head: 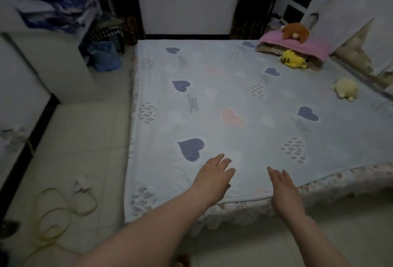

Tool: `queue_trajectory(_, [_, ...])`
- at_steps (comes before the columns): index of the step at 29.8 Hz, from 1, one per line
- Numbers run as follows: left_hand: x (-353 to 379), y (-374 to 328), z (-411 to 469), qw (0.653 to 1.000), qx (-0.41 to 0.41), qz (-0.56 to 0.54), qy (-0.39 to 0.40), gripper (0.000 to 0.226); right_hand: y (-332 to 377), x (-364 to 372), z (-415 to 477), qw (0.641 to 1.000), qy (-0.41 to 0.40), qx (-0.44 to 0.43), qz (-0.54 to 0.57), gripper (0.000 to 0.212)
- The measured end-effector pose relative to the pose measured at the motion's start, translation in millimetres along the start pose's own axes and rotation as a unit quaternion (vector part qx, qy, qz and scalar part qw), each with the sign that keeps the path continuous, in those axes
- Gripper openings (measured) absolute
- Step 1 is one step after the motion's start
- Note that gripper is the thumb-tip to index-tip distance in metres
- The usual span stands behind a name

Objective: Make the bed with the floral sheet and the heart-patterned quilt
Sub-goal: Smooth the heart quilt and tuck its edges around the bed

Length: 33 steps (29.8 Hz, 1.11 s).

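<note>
At the far left, a loose yellow cord [55, 213] lies coiled on the tiled floor [85, 139]. Behind it stands a white cabinet [53, 60], with a blue bag [106, 56] on the floor by its far corner, close to the bed.

The heart-patterned quilt [223, 100] is spread flat over the bed, pale blue with dark blue, pink and white hearts. Its left edge hangs down the side of the bed towards the floor, and its near edge runs along the foot of the bed.

The left hand [214, 175] reaches out palm down over the near part of the quilt, just right of a dotted blue heart. Its fingers are straight and slightly spread, and it holds nothing. Whether the palm presses the cloth or hovers just above it cannot be told.

The right hand [282, 183] is beside it, a little apart, turned more on its edge. Its fingers are straight and together, pointing up the bed, and it too is empty. It lies over the near border of the quilt, with the wrist past the hem.

The floral sheet [319, 190] shows below that hem as a frilled strip along the near side of the bed, wider towards the right, where the quilt stops short of the edge.

At the far right corner a pillow with a pink cover [297, 46] rests on the quilt. A brown plush toy [294, 31] sits on top of it, and a yellow plush toy [293, 60] leans against its front. A cream plush toy [345, 90] lies on the quilt nearer the right edge, well apart from both hands.
</note>
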<state>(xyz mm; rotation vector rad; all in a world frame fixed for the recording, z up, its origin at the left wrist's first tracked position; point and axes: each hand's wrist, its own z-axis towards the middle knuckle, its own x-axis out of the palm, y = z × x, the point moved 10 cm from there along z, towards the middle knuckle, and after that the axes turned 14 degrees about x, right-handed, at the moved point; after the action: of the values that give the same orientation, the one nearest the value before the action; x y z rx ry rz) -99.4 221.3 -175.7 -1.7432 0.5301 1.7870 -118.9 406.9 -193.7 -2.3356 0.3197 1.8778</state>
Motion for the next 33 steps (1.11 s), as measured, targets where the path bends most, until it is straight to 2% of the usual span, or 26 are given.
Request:
queue_trajectory(6, [-16.9, -13.3, -96.7, 0.999, -0.033, 0.011, 0.013, 0.056, 35.1, 1.5, -75.9, 1.0, -0.001, -0.014, -0.013, 0.087])
queue_trajectory(15, [-81.7, -30.4, -206.7, 0.999, 0.027, 0.046, -0.001, 0.058, 72.2, -19.1, -198.5, 0.998, -0.053, 0.028, 0.02, 0.086])
queue_trajectory(22, [-112.5, -39.8, -242.8, 0.999, 0.008, 0.049, 0.003, 0.058, 79.8, -40.2, -242.3, 0.997, -0.076, 0.025, 0.02, 0.091])
queue_trajectory(29, [-138.3, -83.0, -259.1, 0.998, -0.021, 0.057, -0.021, 0.058, 87.7, -65.5, -264.8, 0.992, -0.12, -0.024, 0.013, 0.088])
queue_trajectory(33, [-141.8, -110.0, -269.3, 0.997, -0.033, 0.07, -0.018, 0.059, 86.1, -60.8, -282.4, 0.993, -0.115, -0.041, 0.007, 0.087])
